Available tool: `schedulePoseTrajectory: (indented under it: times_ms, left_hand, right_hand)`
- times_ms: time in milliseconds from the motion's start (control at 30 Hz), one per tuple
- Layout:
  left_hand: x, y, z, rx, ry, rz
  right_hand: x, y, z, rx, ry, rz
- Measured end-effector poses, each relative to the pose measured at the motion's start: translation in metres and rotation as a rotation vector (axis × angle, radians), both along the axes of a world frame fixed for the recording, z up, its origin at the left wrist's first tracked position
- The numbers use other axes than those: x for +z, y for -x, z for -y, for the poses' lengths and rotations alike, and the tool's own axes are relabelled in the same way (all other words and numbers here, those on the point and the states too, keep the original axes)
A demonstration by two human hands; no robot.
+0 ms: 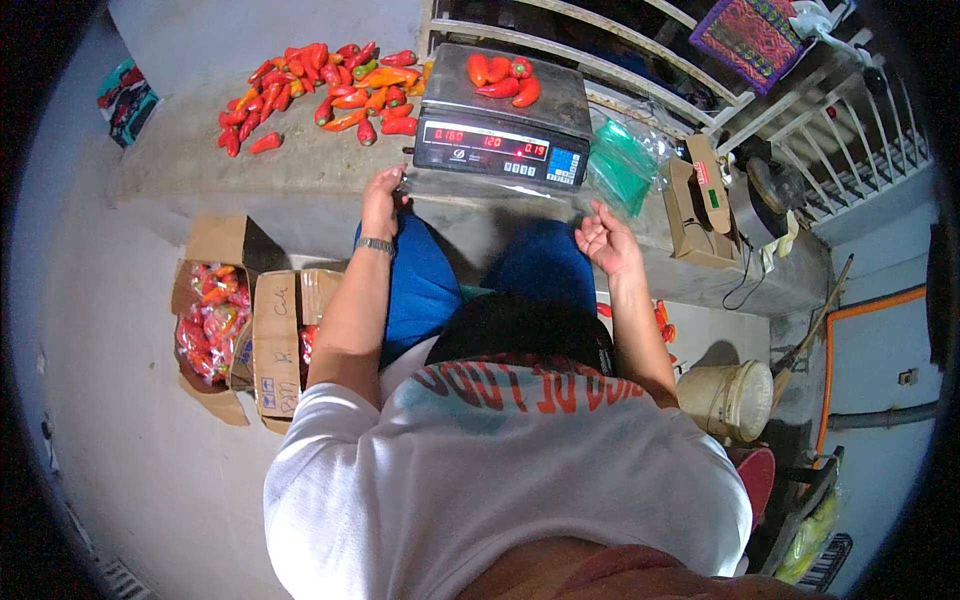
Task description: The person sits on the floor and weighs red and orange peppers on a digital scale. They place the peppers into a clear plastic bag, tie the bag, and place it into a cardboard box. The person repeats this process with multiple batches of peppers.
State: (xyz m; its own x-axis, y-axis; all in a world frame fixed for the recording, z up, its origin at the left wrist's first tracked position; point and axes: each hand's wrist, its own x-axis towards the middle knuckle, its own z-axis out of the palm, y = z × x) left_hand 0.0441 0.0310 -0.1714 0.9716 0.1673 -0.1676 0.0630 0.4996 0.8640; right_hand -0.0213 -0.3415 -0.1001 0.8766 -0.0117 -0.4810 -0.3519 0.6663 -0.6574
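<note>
A digital price scale [501, 124] with a lit red display stands on a concrete ledge, and several red peppers [499, 88] lie on its metal plate. Near the scale's front left corner is my left hand [384, 196], fingertips by the ledge's edge; a faint clear film seems to run at its fingers, but I cannot tell whether they grip it. My right hand [606, 238] is palm up, fingers loosely curled, below the scale's right corner, with nothing plainly in it. A loose pile of red and orange peppers [330, 79] spreads over the ledge left of the scale.
Green and clear plastic bags [621, 161] lie right of the scale, beside a small open cardboard box [694, 214]. On the floor at left, one carton [214, 225] holds bagged peppers, next to another carton [277, 345]. A lidded bucket [731, 400] stands at right. White railings [660, 30] run behind the ledge.
</note>
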Motion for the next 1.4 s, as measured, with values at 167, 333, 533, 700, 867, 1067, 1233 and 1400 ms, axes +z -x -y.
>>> schedulePoseTrajectory:
  times_ms: [167,333,533,700,867,1067,1233,1400]
  left_hand:
    - [-0.006,-0.004,0.001,-0.041,-0.035,0.016]
    - [-0.008,0.001,-0.003,-0.005,0.061,-0.001]
    - [-0.009,0.004,0.002,0.238,-0.211,-0.005]
    - [0.057,0.017,0.041,0.552,-1.136,0.477]
    - [0.084,-0.001,0.122,-0.021,-0.428,0.630]
    - [0.065,0.035,0.161,-0.462,-0.167,0.404]
    - [0.044,0.030,0.145,-0.417,-0.480,0.432]
    - [0.011,0.008,0.143,-0.116,-0.982,0.618]
  right_hand:
    - [-0.012,-0.002,0.007,-0.029,0.178,0.072]
    - [-0.010,-0.005,-0.014,0.043,0.194,0.201]
    - [-0.003,-0.016,-0.028,0.123,0.207,0.345]
    - [0.019,-0.020,-0.056,0.040,0.324,0.315]
    - [0.009,-0.026,-0.064,0.114,0.545,0.447]
    - [0.014,-0.017,-0.073,0.169,0.570,0.387]
    - [0.016,-0.006,-0.083,0.122,0.476,0.262]
    - [0.047,-0.012,-0.083,-0.041,0.160,0.275]
